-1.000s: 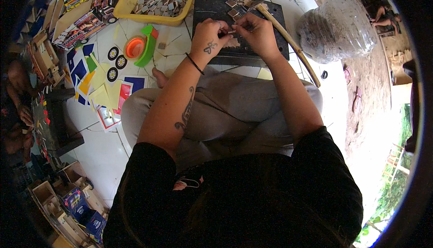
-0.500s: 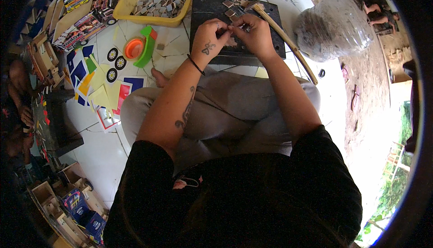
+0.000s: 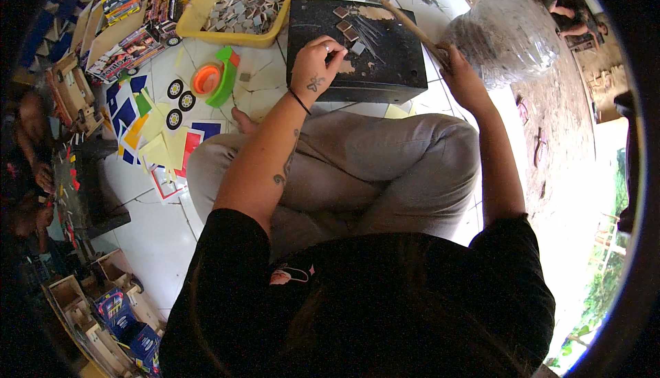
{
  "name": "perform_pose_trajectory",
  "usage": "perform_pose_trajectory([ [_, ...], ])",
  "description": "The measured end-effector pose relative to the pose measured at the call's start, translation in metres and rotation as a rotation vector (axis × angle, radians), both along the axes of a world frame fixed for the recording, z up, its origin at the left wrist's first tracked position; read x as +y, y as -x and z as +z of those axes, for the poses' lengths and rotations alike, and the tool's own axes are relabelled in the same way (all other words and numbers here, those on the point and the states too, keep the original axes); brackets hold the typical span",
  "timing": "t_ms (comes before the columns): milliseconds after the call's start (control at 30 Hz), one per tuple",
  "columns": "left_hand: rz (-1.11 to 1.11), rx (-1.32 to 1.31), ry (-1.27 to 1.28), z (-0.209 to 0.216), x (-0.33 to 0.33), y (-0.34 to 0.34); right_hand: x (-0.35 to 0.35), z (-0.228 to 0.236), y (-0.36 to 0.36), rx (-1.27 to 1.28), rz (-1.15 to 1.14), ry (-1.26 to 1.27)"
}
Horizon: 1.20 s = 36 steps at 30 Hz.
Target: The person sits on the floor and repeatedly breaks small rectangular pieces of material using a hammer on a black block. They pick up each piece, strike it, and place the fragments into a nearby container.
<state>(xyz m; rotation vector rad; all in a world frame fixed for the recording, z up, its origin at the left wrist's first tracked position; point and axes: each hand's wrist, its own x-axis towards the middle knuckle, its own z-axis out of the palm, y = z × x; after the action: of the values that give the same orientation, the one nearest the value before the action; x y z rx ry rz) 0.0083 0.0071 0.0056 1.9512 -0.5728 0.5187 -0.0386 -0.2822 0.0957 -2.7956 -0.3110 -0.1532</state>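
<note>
My right hand is closed round the wooden handle of a hammer, whose head is over the far edge of a low black block. Above the block's near left part, the fingers of my left hand are pinched together; what they hold, if anything, is too small to make out. Beside that hand lie a brown square tile, another like it, and a pale square piece. Thin grey rods that look like nails are spread to the right of them.
A yellow tub of small square pieces stands beyond the block. To the left are an orange and green tape dispenser, black wheels, coloured sheets and toy trucks. A plastic-wrapped bundle sits at the right. Another person's hand shows far left.
My hands were together over the block. Now my right hand has moved right and taken up the hammer, which was lying on the block. My left hand has stayed pinched, slightly lower.
</note>
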Motion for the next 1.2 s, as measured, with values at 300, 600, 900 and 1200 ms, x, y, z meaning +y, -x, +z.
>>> perform_pose_trajectory([
  [300, -0.008, 0.02, -0.005, 0.0, -0.001, 0.001, 0.053, 0.04, 0.127, 0.078, -0.059, -0.128],
  [600, 0.0, -0.017, -0.009, -0.001, -0.002, 0.001, 0.065, 0.028, 0.122, 0.045, -0.067, 0.013],
  [900, -0.003, -0.035, -0.044, -0.005, 0.0, 0.001, 0.063, 0.025, 0.126, 0.064, -0.049, -0.138],
  [1200, 0.012, 0.047, 0.025, 0.001, -0.004, 0.003, 0.061, 0.031, 0.123, 0.146, -0.088, -0.327],
])
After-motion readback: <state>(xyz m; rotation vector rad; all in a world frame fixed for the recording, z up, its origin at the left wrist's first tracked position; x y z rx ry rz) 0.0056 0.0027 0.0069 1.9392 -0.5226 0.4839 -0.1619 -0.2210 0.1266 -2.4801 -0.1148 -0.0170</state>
